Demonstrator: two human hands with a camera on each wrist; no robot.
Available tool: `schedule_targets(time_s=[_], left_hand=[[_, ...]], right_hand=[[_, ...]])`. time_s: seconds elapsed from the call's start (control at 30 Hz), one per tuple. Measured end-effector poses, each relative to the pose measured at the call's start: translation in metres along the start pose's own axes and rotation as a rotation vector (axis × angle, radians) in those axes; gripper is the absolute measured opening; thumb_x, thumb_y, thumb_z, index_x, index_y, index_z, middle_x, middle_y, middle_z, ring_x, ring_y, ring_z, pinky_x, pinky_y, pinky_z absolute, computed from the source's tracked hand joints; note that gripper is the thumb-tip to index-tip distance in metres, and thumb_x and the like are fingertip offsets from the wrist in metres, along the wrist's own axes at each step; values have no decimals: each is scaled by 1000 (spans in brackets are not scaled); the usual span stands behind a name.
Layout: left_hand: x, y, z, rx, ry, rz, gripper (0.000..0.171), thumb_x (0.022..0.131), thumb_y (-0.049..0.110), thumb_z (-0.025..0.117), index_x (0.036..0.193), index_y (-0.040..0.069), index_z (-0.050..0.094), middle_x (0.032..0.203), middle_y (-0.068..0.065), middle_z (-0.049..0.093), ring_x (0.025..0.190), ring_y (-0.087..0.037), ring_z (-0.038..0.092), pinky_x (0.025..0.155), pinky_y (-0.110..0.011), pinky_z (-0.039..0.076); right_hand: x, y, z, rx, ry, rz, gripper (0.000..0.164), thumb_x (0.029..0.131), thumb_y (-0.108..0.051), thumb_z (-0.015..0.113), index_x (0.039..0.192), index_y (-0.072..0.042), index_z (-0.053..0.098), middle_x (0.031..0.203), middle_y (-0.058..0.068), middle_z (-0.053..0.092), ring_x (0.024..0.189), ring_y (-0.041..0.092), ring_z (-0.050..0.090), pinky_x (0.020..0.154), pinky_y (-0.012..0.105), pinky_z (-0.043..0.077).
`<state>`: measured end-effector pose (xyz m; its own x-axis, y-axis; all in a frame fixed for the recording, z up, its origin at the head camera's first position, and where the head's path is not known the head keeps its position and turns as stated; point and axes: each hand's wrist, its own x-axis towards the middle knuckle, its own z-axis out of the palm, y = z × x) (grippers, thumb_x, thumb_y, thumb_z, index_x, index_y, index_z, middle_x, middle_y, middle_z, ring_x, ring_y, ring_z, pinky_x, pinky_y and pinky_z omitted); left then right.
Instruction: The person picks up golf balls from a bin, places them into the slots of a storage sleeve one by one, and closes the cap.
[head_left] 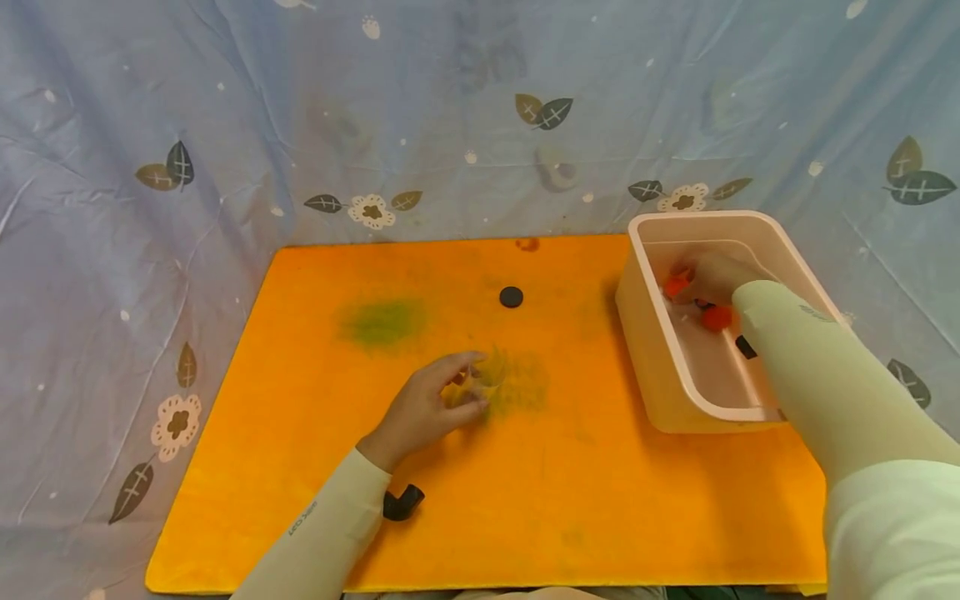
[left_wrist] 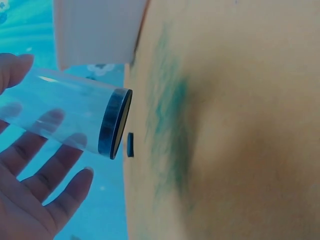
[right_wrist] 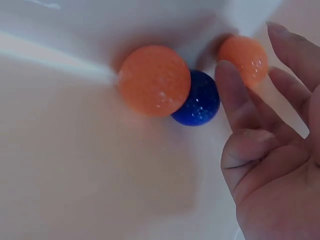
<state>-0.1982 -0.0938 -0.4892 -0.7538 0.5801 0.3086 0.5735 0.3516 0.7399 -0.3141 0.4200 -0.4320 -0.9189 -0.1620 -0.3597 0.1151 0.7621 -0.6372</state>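
Note:
My left hand [head_left: 427,408] holds a clear cylindrical container [left_wrist: 65,107] with a black band at its end, above the orange tabletop [head_left: 570,500]. In the left wrist view the thumb lies on one side of the container and the fingers on the other. Inside the pale pink bin [head_left: 648,350], my right hand [head_left: 716,279] pinches an orange ball [right_wrist: 245,60] between its fingertips. Another orange ball [right_wrist: 155,81] lies on the bin floor, against a dark blue ball [right_wrist: 202,102]. Part of the bin's inside is hidden by the right arm.
A flat black disc [head_left: 512,297] lies on the tabletop towards the back. The bin stands at the table's right, its wall rising well above the surface. A patterned blue curtain [head_left: 450,125] hangs behind and along both sides.

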Motion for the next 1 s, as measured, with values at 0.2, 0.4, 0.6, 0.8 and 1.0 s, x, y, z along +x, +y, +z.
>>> schedule_targets(time_s=[0.2, 0.4, 0.6, 0.8, 1.0], left_hand=[[1, 0, 0, 15, -19, 3, 60, 99, 17, 85, 154, 20, 60, 119, -4, 68, 106, -20, 62, 94, -50, 56], [4, 2, -1, 21, -30, -1, 59, 99, 20, 85, 153, 21, 61, 117, 5, 65, 108, -16, 61, 93, -49, 57], [3, 3, -4, 33, -36, 0, 61, 99, 19, 86, 154, 21, 61, 122, -5, 69, 106, -19, 60, 71, -40, 57], [2, 6, -5, 42, -41, 9, 64, 98, 19, 86, 156, 19, 60, 132, -1, 69, 108, -19, 61, 82, -45, 58], [0, 8, -6, 50, -51, 18, 65, 97, 18, 88, 156, 16, 60, 130, -2, 70, 108, -18, 61, 88, -50, 58]], right_hand=[[-12, -21, 11, 56, -4, 108, 10, 93, -1, 66, 96, -10, 65, 62, 3, 45, 47, 19, 39, 50, 33, 33], [-2, -20, 14, 21, -50, 120, 19, 82, 7, 62, 94, -7, 66, 65, 1, 41, 46, 19, 37, 48, 33, 31], [7, -5, 11, -37, -91, 137, 21, 88, 2, 66, 106, -9, 65, 56, 0, 45, 43, 25, 39, 44, 34, 31], [-19, -34, -1, -71, -2, 78, 17, 100, -6, 67, 112, 1, 58, 63, 7, 49, 49, 23, 48, 49, 34, 40], [-50, -67, -9, -48, 117, 106, 20, 103, -18, 66, 120, -7, 65, 103, 13, 59, 67, 27, 58, 65, 38, 44]])
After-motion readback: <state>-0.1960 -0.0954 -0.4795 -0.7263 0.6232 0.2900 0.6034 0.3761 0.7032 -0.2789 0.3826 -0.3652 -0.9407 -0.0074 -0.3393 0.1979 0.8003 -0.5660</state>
